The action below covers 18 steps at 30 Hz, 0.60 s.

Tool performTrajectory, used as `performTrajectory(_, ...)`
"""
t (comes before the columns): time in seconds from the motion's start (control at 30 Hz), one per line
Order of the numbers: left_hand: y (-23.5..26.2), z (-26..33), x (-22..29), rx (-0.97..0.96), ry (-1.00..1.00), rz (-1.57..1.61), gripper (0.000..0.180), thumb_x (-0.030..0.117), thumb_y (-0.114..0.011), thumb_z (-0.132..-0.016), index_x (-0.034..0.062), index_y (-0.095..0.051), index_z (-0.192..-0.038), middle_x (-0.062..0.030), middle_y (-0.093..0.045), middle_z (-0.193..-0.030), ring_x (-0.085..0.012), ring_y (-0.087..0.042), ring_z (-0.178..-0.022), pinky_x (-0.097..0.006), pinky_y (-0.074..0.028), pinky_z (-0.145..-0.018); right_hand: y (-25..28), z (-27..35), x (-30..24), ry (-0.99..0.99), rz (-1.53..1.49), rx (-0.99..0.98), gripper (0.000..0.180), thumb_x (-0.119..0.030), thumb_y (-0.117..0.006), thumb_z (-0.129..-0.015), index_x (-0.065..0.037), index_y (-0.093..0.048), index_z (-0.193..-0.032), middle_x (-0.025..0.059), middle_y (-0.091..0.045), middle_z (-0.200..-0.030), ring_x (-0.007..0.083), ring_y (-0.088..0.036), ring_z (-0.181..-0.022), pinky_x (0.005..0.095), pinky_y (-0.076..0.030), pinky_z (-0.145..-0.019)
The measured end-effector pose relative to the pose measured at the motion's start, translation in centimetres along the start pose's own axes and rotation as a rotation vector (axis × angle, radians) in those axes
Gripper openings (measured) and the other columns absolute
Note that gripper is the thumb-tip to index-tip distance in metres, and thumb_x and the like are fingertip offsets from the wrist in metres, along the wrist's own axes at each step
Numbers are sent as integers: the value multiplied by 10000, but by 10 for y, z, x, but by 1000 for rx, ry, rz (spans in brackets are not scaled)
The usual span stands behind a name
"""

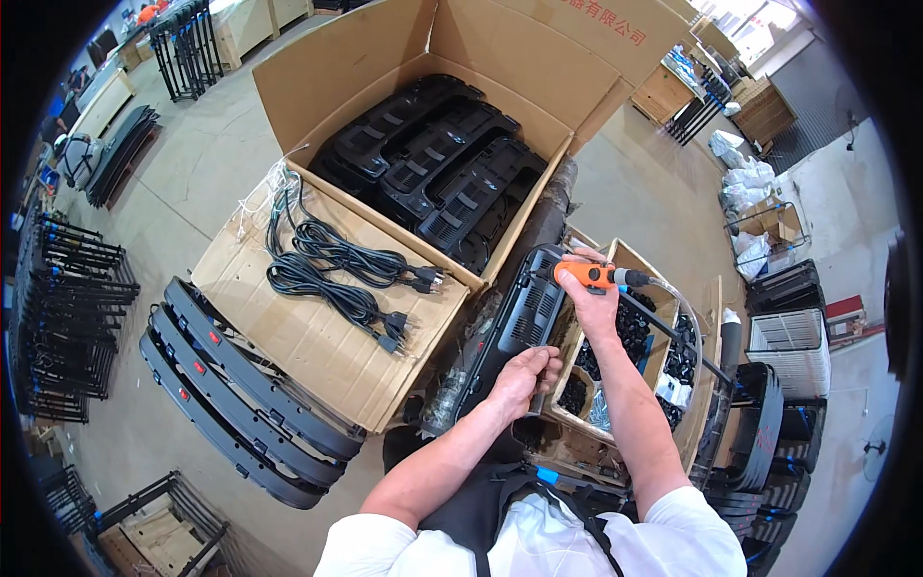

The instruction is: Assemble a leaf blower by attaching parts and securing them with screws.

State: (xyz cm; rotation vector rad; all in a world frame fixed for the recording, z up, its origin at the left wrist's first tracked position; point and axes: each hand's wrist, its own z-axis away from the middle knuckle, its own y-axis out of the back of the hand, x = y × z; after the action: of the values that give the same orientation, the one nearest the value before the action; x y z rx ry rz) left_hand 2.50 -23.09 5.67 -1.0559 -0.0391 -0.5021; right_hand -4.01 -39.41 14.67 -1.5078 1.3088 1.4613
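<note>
A long black vented panel (514, 322) lies just right of the frame's centre, slanting from lower left to upper right, and both hands meet on it. The left hand (524, 377) sits at the panel's lower part, fingers curled over its right edge, gripping it. The right hand (591, 293) is above it, near the panel's upper end, clenched around an orange powered screwdriver (598, 276) whose body points to the right, with a clear hose trailing off toward the right of the frame. Whether the tool's tip touches the panel cannot be told.

Just right of the hands stands a low wooden tray (663, 317) filled with small black parts. In the upper centre, a large open cardboard box (385, 58) holds more black panels standing side by side. On its flattened flap, left of centre, lie two coiled black power cords (332, 264). At the lower left, several long curved black housings (245, 399) rest stacked on the floor.
</note>
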Motion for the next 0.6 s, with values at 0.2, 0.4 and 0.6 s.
performTrajectory(0.2, -8, -2, 2, -2, -25, -21, 241, 219, -540, -1116, 45, -635, -1253, -52, -740, -1052, -116, -685, -824, -249, -577, -687, -4, -25, -15, 7, 133, -104, 435, -116, -822, -869, -32, -648, -1260, 56, -728, -1120, 132, -686, -1020, 302, -553, -951)
performTrajectory(0.4, -3, -6, 4, 26, -31, 82, 255, 256, -568, -1108, 59, -641, -1253, -33, -741, -990, -95, -670, -728, -222, -553, -598, -11, -44, -18, -70, 261, -177, 409, -105, -835, -844, -44, -662, -1209, 80, -741, -1103, 148, -701, -1015, 310, -572, -933)
performTrajectory(0.6, -4, -8, 11, 58, -71, 133, 219, 248, -600, -1090, 63, -671, -1185, -37, -733, -955, -121, -680, -737, -245, -580, -606, -10, -42, -17, -59, 323, -189, 354, -117, -836, -840, -32, -677, -1145, 68, -737, -1078, 151, -694, -1020, 322, -557, -963)
